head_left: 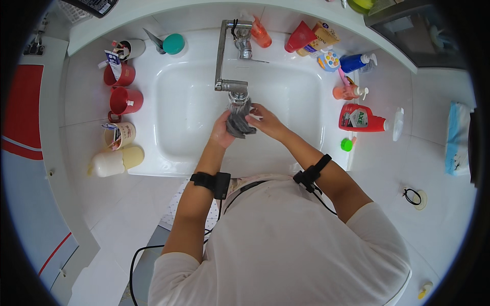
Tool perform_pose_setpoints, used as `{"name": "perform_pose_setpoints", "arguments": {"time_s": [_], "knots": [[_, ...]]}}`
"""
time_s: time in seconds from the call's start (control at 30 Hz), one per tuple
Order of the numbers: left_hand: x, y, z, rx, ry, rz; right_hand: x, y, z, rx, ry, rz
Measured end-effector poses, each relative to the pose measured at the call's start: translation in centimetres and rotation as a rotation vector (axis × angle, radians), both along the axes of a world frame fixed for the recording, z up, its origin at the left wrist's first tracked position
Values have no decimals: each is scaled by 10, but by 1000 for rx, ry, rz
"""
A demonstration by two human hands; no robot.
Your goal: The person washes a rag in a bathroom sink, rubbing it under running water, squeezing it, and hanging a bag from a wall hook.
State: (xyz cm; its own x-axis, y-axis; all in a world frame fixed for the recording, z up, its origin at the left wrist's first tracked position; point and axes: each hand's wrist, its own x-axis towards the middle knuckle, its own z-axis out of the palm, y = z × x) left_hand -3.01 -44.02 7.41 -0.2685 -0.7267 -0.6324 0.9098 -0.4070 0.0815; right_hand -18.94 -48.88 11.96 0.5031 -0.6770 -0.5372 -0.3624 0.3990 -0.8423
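Observation:
A wet dark grey cloth (240, 125), possibly a sock, hangs bunched under the spout of the chrome tap (233, 85). Water seems to run from the spout onto it. My left hand (221, 133) grips the cloth's left side, its fingers partly hidden behind the fabric. On the other side, my right hand (267, 122) has its bent fingers and thumb on the cloth's right edge. Both hands are over the middle of the white sink (176, 115). The cloth's full shape is hidden by its folds.
Red mugs (126, 100), a cup of brushes (120, 135) and a pale yellow bottle (115, 162) line the left rim. A teal round container (173, 44) stands at the back. Along the right are tubes (300, 36), pump bottles (352, 63) and a red detergent bottle (363, 118).

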Motion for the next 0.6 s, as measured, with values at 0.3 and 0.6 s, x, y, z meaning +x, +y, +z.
{"name": "perform_pose_setpoints", "arguments": {"time_s": [0.3, 0.6], "knots": [[21, -5, 40, -212, -856, -105, 11, -5, -18, 198, -396, -220], [35, 5, 54, -292, -703, 105, -12, -27, -4, 287, -520, -523]]}}
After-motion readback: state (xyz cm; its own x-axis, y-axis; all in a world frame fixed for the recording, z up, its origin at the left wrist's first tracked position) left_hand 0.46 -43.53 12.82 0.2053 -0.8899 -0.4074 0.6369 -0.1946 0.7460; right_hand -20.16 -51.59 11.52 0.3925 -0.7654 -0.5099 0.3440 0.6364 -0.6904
